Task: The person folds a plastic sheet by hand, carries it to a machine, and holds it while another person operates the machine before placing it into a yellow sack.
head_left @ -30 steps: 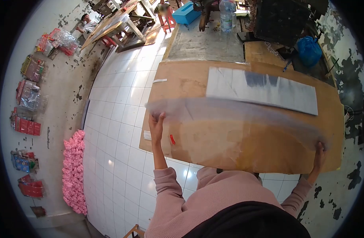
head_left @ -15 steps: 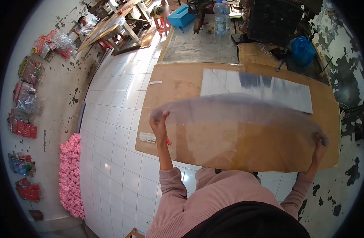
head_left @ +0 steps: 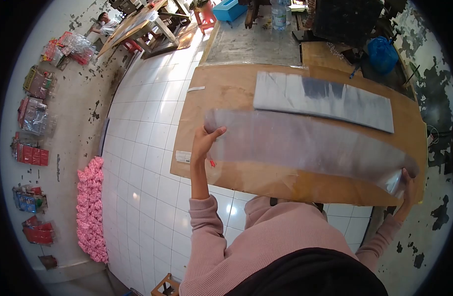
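Observation:
A long translucent plastic sheet stretches between my two hands above the brown-covered table. My left hand pinches its left end, thumb on top. At the opposite end my right hand is closed on the sheet's lower right corner, where the plastic curls and shines. Just beyond the sheet lies a flat stack of greyish-white strips with a dark patch near its middle. A small white label and a red item are close to my left wrist.
Past the work surface stand a water bottle, a blue box, a blue plastic bag and a dark panel. Another person sits by the far wooden table. Pink bundles line the left wall; a wooden stool is below.
The sheet, bowed before, is now spread flatter and wider, its front edge lower. My left hand has moved right and up; my right hand has shifted slightly right. The camera view has tilted a little.

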A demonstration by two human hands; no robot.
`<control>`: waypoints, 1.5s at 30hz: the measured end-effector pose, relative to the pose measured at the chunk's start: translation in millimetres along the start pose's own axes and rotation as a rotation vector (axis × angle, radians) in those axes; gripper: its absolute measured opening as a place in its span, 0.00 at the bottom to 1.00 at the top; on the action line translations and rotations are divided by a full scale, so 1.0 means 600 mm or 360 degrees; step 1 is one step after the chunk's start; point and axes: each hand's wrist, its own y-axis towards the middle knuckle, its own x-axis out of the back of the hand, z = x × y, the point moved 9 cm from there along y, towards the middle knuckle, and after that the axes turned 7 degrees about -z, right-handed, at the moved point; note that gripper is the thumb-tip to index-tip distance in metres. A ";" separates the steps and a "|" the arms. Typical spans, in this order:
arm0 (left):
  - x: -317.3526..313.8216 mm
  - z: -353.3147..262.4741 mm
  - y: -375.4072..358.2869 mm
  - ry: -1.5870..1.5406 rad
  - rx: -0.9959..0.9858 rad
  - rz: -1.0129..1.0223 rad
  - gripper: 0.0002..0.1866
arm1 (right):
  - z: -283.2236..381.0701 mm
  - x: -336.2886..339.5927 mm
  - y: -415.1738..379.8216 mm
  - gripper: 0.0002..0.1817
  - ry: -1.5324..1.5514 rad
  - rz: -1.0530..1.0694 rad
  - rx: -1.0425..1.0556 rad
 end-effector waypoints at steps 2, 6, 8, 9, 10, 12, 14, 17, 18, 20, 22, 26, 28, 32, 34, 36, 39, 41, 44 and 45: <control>-0.032 0.034 0.012 0.0164 0.0175 0.0229 0.14 | -0.032 0.003 0.011 0.32 -0.0257 0.0150 -0.0110; -0.064 0.086 0.006 0.0431 0.0248 0.0232 0.18 | -0.121 -0.031 0.021 0.31 -0.0701 0.0356 -0.0284; -0.046 0.073 0.006 0.0268 -0.0007 0.0089 0.21 | -0.169 -0.028 0.031 0.30 -0.0715 0.0401 -0.0324; -0.026 0.073 0.006 0.0173 -0.0109 -0.0010 0.22 | -0.173 -0.013 0.038 0.29 -0.0811 0.0357 -0.0239; -0.002 0.073 0.007 0.0078 -0.0212 -0.0109 0.23 | -0.170 0.004 0.044 0.28 -0.0905 0.0313 -0.0152; 0.022 0.042 -0.001 0.0670 -0.0606 -0.0210 0.23 | -0.139 0.010 0.051 0.26 -0.1192 0.0077 0.0200; 0.013 -0.013 -0.021 0.0838 -0.0732 -0.0143 0.21 | -0.052 -0.037 0.041 0.24 -0.1549 -0.0320 0.0741; -0.070 -0.046 -0.042 0.0739 -0.1011 0.0228 0.24 | 0.097 -0.238 -0.026 0.19 -0.0824 0.0215 0.0994; -0.098 -0.051 -0.050 0.0734 -0.1073 0.0348 0.25 | 0.144 -0.308 -0.060 0.17 -0.0712 0.0341 0.1042; -0.143 -0.061 -0.061 0.0985 -0.1120 0.0375 0.28 | 0.246 -0.433 -0.149 0.15 -0.0510 0.0566 0.1287; -0.172 -0.057 -0.064 0.1201 -0.1111 0.0424 0.31 | 0.305 -0.526 -0.229 0.10 -0.0146 0.1016 0.1275; -0.189 -0.046 -0.052 0.1389 -0.1111 0.0464 0.35 | 0.328 -0.623 -0.307 0.15 -0.0067 0.1227 0.1240; -0.192 -0.044 -0.044 0.1400 -0.1124 0.0467 0.36 | 0.324 -0.652 -0.323 0.17 -0.0113 0.1217 0.1289; -0.200 -0.042 -0.031 0.1469 -0.1047 0.0535 0.36 | 0.313 -0.679 -0.338 0.19 -0.0271 0.1214 0.1313; -0.204 -0.039 -0.027 0.1490 -0.1029 0.0562 0.35 | 0.312 -0.689 -0.334 0.18 -0.0288 0.1237 0.1258; -0.207 -0.038 -0.027 0.1486 -0.1043 0.0575 0.35 | 0.312 -0.696 -0.326 0.17 -0.0258 0.1281 0.1131; -0.203 -0.061 -0.041 0.1471 -0.1170 0.0469 0.33 | 0.333 -0.688 -0.324 0.15 -0.0154 0.1234 0.1187; -0.198 -0.083 -0.051 0.1426 -0.1258 0.0378 0.31 | 0.328 -0.690 -0.330 0.13 -0.0134 0.1354 0.1059; -0.199 -0.083 -0.070 0.1383 -0.1255 0.0500 0.28 | 0.313 -0.686 -0.345 0.11 -0.0151 0.1481 0.0893; -0.202 -0.076 -0.078 0.1371 -0.1230 0.0581 0.27 | 0.307 -0.686 -0.350 0.10 -0.0166 0.1517 0.0843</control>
